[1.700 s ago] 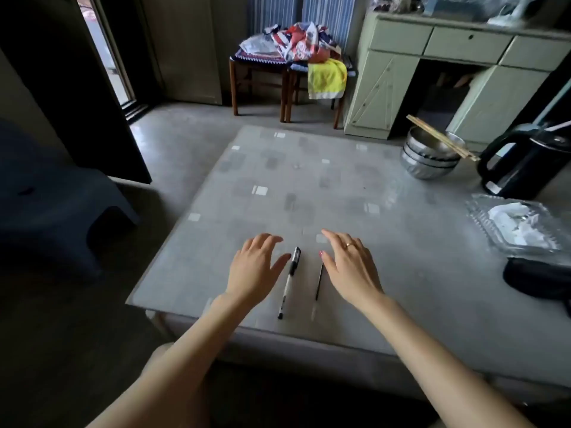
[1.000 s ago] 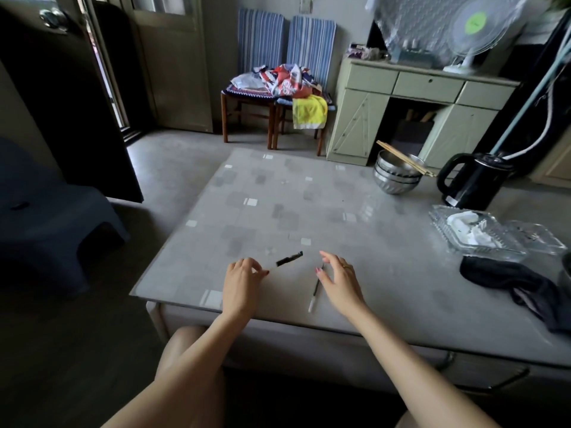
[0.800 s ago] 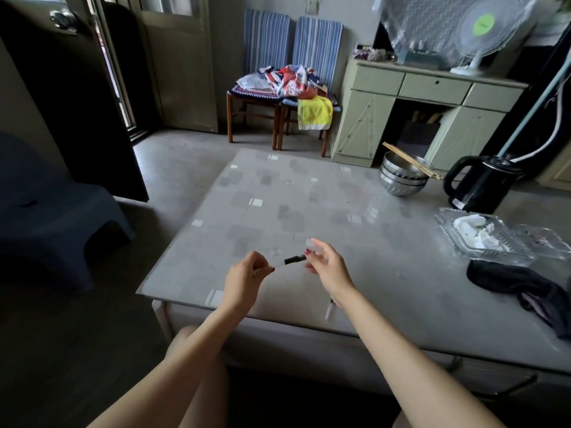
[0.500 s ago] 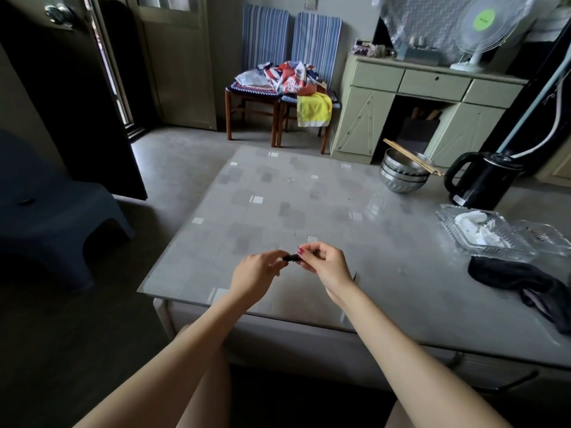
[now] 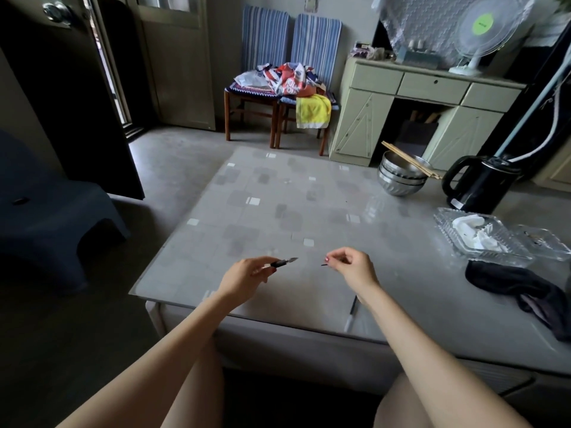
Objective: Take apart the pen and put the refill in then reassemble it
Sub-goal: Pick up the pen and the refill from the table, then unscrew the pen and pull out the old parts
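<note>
Hands lifting over the table at lower centre | my left hand is pinching the pen, tip pointing right | my right hand is gripping something small and dark, too tiny to identify | refill is lying beside my right wrist

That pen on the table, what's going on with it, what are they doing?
A person seated at the table is taking a pen apart. The left hand holds the pen, its tip toward the right. The right hand pinches something small and dark, too small to identify. The hands are apart. The spare refill lies untouched by the right forearm.
</note>
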